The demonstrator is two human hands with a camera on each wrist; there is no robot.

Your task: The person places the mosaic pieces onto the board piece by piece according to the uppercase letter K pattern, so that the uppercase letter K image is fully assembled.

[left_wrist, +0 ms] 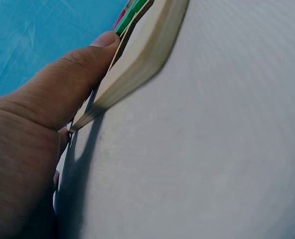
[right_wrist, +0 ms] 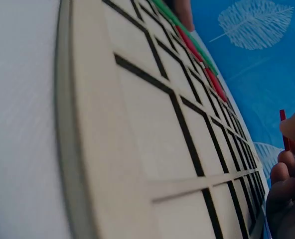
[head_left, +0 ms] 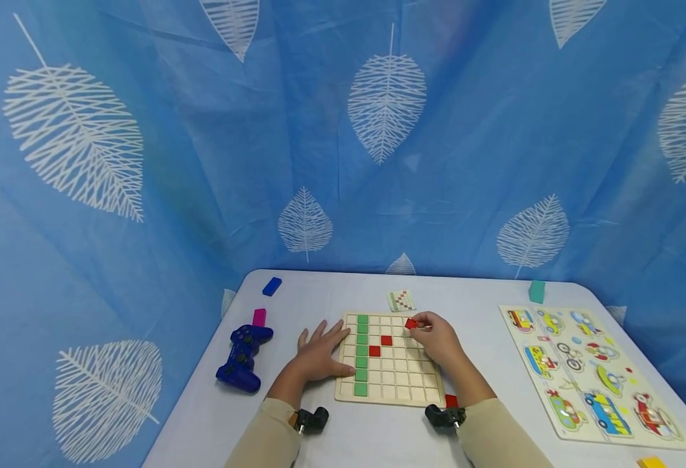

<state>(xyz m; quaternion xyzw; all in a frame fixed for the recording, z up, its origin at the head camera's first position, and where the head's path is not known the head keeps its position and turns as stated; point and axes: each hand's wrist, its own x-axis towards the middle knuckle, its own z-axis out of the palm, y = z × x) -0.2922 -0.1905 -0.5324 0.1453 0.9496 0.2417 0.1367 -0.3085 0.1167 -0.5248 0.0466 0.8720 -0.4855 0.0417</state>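
Observation:
A wooden grid board [head_left: 404, 377] lies on the table with a column of green square tiles [head_left: 361, 376] near its left side. Two red tiles [head_left: 386, 340] sit diagonally in its cells. My left hand [head_left: 318, 359] rests at the board's left edge, fingers spread; in the left wrist view its thumb [left_wrist: 75, 67] touches the rim. Over the board's far right corner, my right hand [head_left: 441, 341] pinches a red square tile [head_left: 411, 323]. The right wrist view shows that tile [right_wrist: 285, 130] edge-on between thumb and fingers, above the board's surface.
A small pattern card [head_left: 401, 300] lies behind the board. More red [head_left: 451, 401] shows beside the right wrist. Left are a blue game controller [head_left: 242, 357], a pink block [head_left: 259, 317] and a blue block [head_left: 272, 286]. A vehicle puzzle board [head_left: 594, 377] and teal block [head_left: 536, 292] lie right.

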